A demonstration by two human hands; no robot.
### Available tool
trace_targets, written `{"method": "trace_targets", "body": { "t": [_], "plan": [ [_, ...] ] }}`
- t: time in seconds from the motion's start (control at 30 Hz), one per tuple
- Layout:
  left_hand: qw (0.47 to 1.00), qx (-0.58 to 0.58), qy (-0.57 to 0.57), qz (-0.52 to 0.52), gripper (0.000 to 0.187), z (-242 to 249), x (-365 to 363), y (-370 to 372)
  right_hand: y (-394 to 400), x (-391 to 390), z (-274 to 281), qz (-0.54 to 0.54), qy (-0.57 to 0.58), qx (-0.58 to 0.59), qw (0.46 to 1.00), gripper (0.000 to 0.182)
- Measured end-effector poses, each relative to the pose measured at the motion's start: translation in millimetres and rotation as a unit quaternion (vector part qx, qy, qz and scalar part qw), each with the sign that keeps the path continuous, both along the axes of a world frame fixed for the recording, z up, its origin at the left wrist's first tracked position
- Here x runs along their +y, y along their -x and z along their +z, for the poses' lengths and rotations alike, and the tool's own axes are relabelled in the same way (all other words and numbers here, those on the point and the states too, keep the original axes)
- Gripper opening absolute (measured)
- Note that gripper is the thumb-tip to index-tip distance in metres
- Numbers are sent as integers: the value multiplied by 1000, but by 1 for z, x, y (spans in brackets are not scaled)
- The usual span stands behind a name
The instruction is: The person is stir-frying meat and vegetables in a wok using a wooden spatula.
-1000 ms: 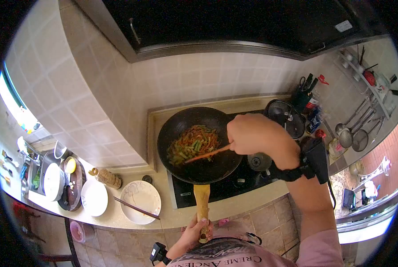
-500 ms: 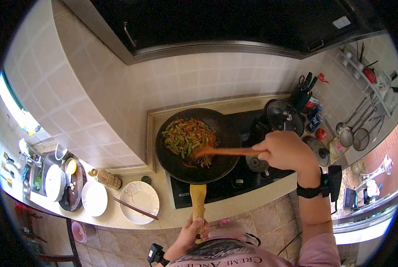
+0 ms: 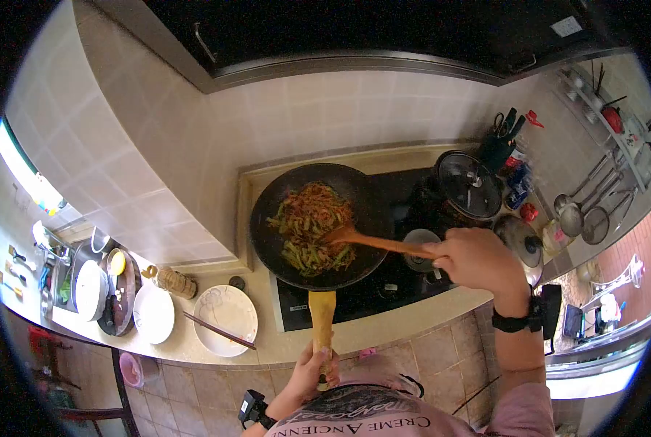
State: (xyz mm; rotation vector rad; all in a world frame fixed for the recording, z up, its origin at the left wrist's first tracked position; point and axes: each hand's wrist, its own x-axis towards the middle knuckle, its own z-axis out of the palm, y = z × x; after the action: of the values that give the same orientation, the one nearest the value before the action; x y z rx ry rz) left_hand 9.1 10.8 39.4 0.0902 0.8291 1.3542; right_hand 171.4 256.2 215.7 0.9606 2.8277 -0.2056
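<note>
A dark wok (image 3: 373, 218) sits over the left side of the black cooktop, holding chopped green vegetable pieces mixed with reddish shreds (image 3: 314, 218). My left hand (image 3: 316, 370) is wrapped round the wok's pale wooden handle (image 3: 322, 317), close to my body. Gripped in my right hand (image 3: 472, 258) is a wooden spatula (image 3: 387, 242). Its broad end rests among the food, to the right of the middle of the heap, and part of its blade is hidden there.
A lidded pot (image 3: 467, 186) stands behind right, with a loose lid (image 3: 518, 247) nearby. Left on the counter are a bowl (image 3: 227, 309) with chopsticks across it, a white bowl (image 3: 154, 313) and a cutting board (image 3: 126, 298). Ladles and a strainer (image 3: 595, 224) hang at right.
The spatula's end has moved slightly right and up, and the food has been turned over, with more reddish shreds on top. My left hand keeps its hold on the handle.
</note>
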Motion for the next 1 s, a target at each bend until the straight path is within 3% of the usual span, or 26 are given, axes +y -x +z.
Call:
{"method": "trace_targets", "body": {
  "t": [0.07, 0.17, 0.27, 0.43, 0.6, 0.8, 0.9, 1.0],
  "plan": [
    [1000, 8, 11, 1, 36, 1, 0, 0, 2, 1, -1, -38, -34, 13, 999, 18],
    [999, 32, 11, -10, 36, 5, 1, 0, 24, 6, -30, -68, 19, 0, 998, 24],
    [1000, 28, 5, -14, 36, 2, 2, -1, 34, 6, -61, 9, 20, 30, 999, 21],
    [1000, 17, 12, -13, 36, 4, 1, 0, 11, 18, -19, 16, 92, 76, 993, 26],
    [999, 39, 16, -11, 35, 10, 1, 0, 47, 15, -34, 22, 99, 154, 983, 29],
    [1000, -4, -16, -6, 29, -3, -2, 2, 67, -14, -45, 65, 40, 4, 997, 29],
    [998, 64, 10, -19, 23, 4, -1, 2, 44, -11, -28, 56, 30, -19, 998, 29],
    [998, 49, -6, -23, 18, 0, -2, 3, 38, -7, -3, -14, 34, 7, 999, 29]
  ]
}}
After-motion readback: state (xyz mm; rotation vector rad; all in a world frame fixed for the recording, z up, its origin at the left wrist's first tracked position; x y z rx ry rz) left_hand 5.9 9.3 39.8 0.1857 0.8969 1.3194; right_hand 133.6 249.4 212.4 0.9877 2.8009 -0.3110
